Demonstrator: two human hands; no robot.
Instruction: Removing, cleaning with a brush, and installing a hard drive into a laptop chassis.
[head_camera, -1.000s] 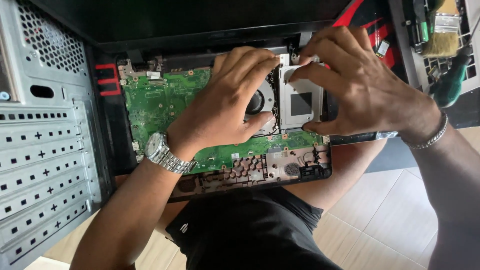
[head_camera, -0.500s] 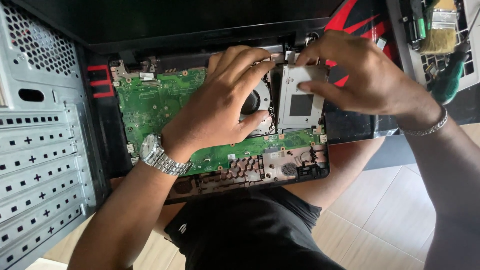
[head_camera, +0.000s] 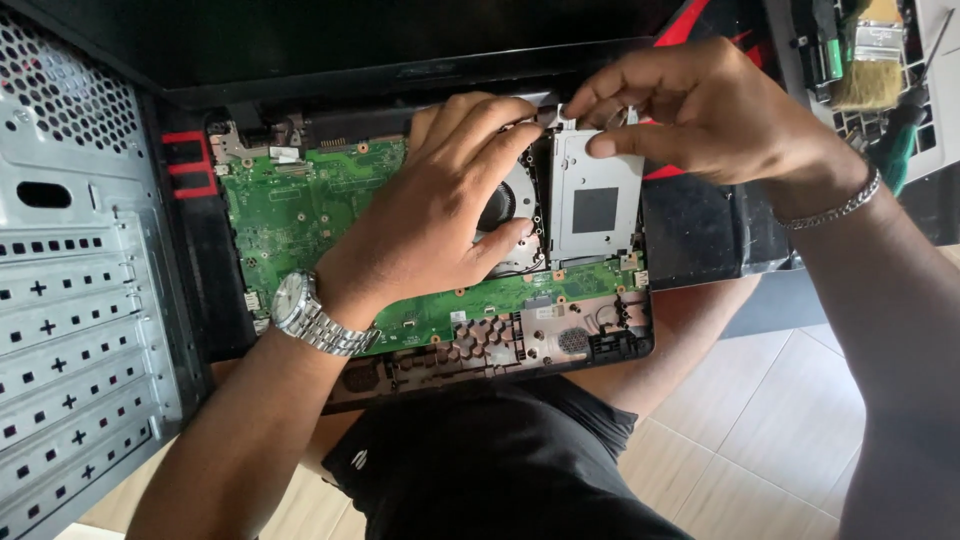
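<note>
Tiled floor, opened laptop (head_camera: 300, 215) on lap. Silver drive caddy (head_camera: 596, 200), long axis running away from the person (upright in view): right hand (head_camera: 715, 115) pinches its far edge; left hand (head_camera: 440, 215), fingers spread, presses the cooling fan (head_camera: 505, 205) just beside.

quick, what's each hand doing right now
Left hand: open, pressed flat on the cooling fan.
Right hand: pinching the top edge of the silver drive caddy.

Matt grey metal drive caddy (head_camera: 595, 200), glossy green circuit board (head_camera: 310, 215), steel watch (head_camera: 300, 310).
</note>
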